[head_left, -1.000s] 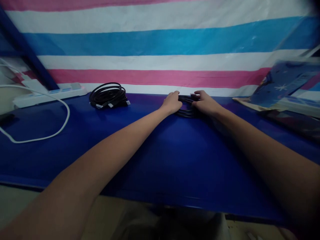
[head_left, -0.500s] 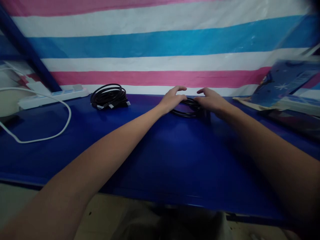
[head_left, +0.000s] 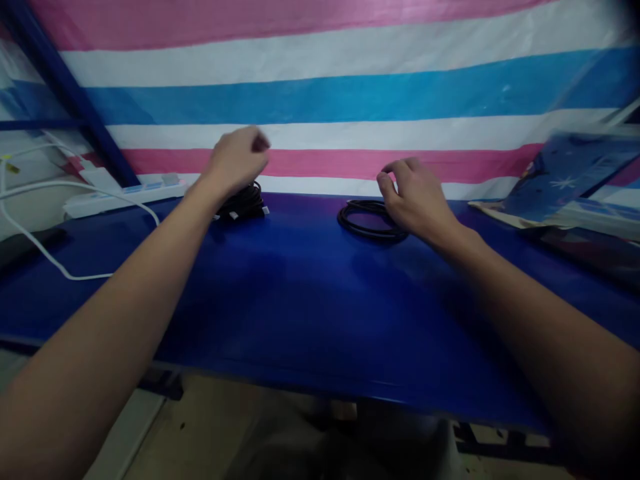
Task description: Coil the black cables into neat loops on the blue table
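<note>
My left hand [head_left: 237,160] is raised over a bundle of coiled black cables [head_left: 247,204] on the left, its fingers loosely curled with a gap at the thumb. Its fingertips are blurred, and no object shows in them. The hand and forearm hide part of the bundle, whose pale connector ends face me. A single black cable coil [head_left: 367,233] lies flat near the back of the blue table [head_left: 320,307]. Over the coil's right side hovers my right hand [head_left: 417,197], thumb and fingers bent but apart, with nothing seen between them.
On the left, a white power strip [head_left: 127,197] with a plugged-in charger and a looping white cable [head_left: 75,276] lie on the table. At the right are a blue printed package [head_left: 565,177] and a dark flat object [head_left: 585,250]. A striped sheet [head_left: 320,100] hangs behind.
My left hand has left the single coil and moved left, up over the cable bundle. My right hand has lifted slightly from the coil, which now lies on the table. The view has shifted slightly.
</note>
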